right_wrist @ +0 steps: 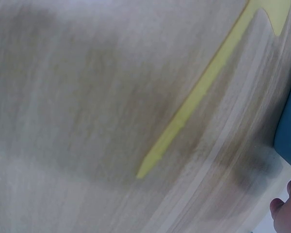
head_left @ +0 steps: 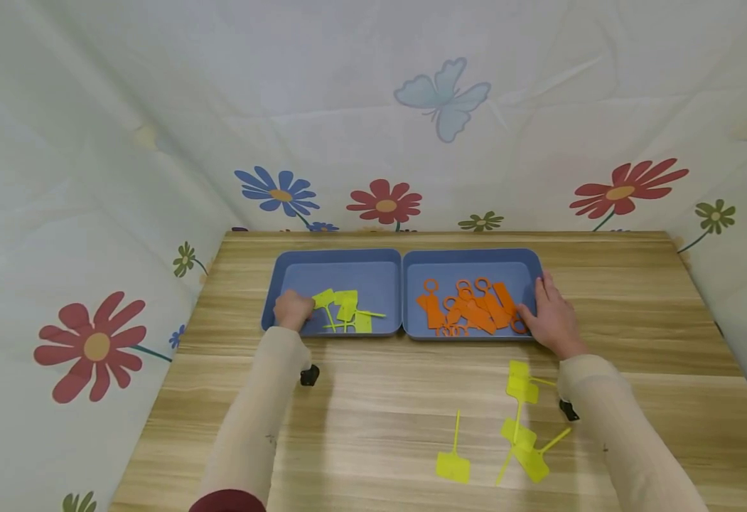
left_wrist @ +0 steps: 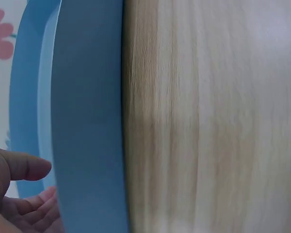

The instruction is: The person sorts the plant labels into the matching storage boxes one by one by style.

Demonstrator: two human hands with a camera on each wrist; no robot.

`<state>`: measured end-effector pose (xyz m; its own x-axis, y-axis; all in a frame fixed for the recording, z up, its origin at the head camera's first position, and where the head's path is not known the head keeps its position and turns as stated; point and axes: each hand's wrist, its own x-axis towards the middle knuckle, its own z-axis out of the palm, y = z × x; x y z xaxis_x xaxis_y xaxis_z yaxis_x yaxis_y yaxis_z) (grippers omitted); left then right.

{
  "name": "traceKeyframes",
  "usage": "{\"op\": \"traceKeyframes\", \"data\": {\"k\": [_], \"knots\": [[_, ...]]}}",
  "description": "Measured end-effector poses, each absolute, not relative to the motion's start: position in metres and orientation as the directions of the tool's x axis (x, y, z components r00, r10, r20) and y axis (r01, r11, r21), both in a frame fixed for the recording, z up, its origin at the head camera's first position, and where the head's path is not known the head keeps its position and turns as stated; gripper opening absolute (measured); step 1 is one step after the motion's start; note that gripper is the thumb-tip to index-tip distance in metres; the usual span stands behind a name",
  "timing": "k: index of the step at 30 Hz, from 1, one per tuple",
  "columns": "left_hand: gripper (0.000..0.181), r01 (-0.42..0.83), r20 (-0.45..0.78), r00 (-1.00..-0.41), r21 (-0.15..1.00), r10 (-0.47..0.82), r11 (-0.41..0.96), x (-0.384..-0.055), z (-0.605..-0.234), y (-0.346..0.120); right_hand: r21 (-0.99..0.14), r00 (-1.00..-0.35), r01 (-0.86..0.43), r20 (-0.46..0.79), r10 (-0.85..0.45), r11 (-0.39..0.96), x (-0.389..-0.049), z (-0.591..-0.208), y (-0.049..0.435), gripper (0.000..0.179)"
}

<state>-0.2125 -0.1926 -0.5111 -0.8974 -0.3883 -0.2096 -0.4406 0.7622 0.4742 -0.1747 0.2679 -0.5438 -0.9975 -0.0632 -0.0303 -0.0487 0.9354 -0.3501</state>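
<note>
— Edges and room to move?

— Item: left tray and right tray, side by side, with a narrow strip of table between them and the back edge; wider wood to left and right, the widest in front. Item: my left hand, reaching over the left tray's front wall near its left corner, thumb and fingers apart. Item: my right hand, at the right tray's right end, fingers relaxed along the outside, thumb spread from them over the rim; how firmly it presses, I cannot tell

— Surface and room?

— Item: wood grain, pale and brown streaks. Item: one lone yellow tag, stem pointing towards the trays. Item: overlapping yellow tags, near my right sleeve. Item: white sheeting behind and at both sides, printed with a pale blue butterfly and red, blue and green flowers

— Containers and contents?

— Item: left tray, blue, shallow; gathered yellow tags towards its front, the nearest just beside my left hand. Item: right tray, also blue; orange tags with ring ends, heaped towards the front, one ring near my right thumb
</note>
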Motion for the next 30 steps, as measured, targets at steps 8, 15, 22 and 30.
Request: {"op": "traceKeyframes", "data": {"k": [8, 15, 22, 30], "knots": [[0.044, -0.071, 0.045, -0.994, 0.43, -0.1, 0.9, -0.21, -0.498, -0.173, -0.343, -0.997, -0.051, -0.03, -0.066, 0.938, -0.174, -0.543, 0.268, 0.074], [0.068, 0.39, 0.123, -0.921, 0.284, 0.37, 0.876, -0.19, -0.487, -0.144, -0.343, -0.998, -0.056, -0.017, -0.066, 0.938, -0.174, -0.543, 0.268, 0.073], [0.08, 0.702, 0.092, -0.712, 0.08, 0.696, 0.708, -0.159, -0.492, -0.113, -0.348, -0.998, -0.056, -0.017, -0.066, 0.936, -0.174, -0.541, 0.268, 0.073], [0.081, 0.876, -0.022, -0.482, -0.002, 0.876, 0.482, -0.124, -0.506, -0.078, -0.358, -0.997, -0.052, -0.027, -0.066, 0.932, -0.174, -0.54, 0.267, 0.073]]}}
